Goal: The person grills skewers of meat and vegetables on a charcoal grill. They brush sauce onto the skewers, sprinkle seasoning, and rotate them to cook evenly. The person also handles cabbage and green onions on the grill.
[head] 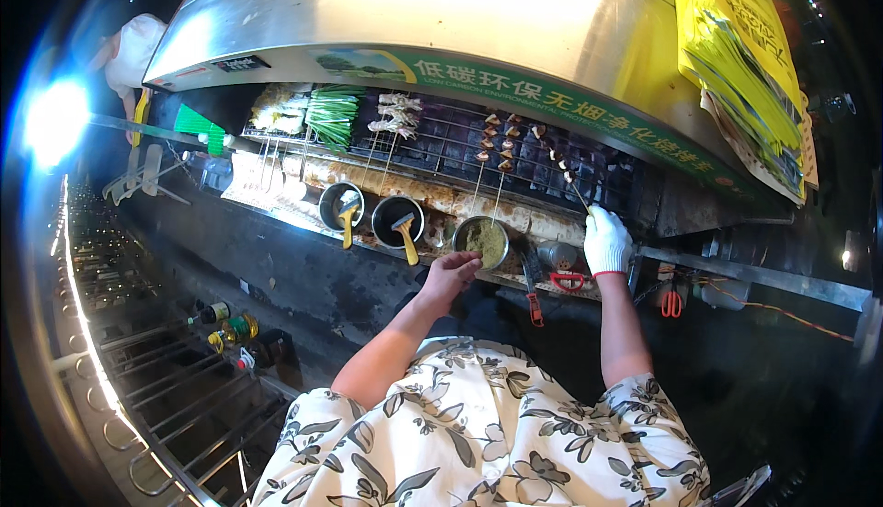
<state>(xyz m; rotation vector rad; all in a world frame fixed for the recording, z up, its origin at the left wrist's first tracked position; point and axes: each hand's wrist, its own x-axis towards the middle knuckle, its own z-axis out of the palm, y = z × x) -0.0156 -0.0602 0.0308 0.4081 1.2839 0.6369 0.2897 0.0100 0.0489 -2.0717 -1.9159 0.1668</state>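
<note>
In a white knit glove, my right hand [607, 239] grips the end of a skewer [560, 162] threaded with small brown-and-white pieces over the grill grate [441, 141]. My bare left hand [452, 279] is at the near rim of a metal bowl of greenish-brown powder [487, 242]. Its thumb and fingertips are drawn together; whether powder is between them is hidden. Two similar skewers [507, 145] lie on the grate to the left of the held one. Farther left are pale skewers [395, 115], green stalks [332, 114] and light-coloured skewered food [279, 108].
Two dark pots [398, 214] with yellow-handled brushes stand on the front ledge. Red-handled tongs [531, 286] and a lidded jar [557, 254] sit near my right hand. A steel hood [441, 17] overhangs the grill. Yellow bags [745, 72] hang right; a person [138, 52] stands far left.
</note>
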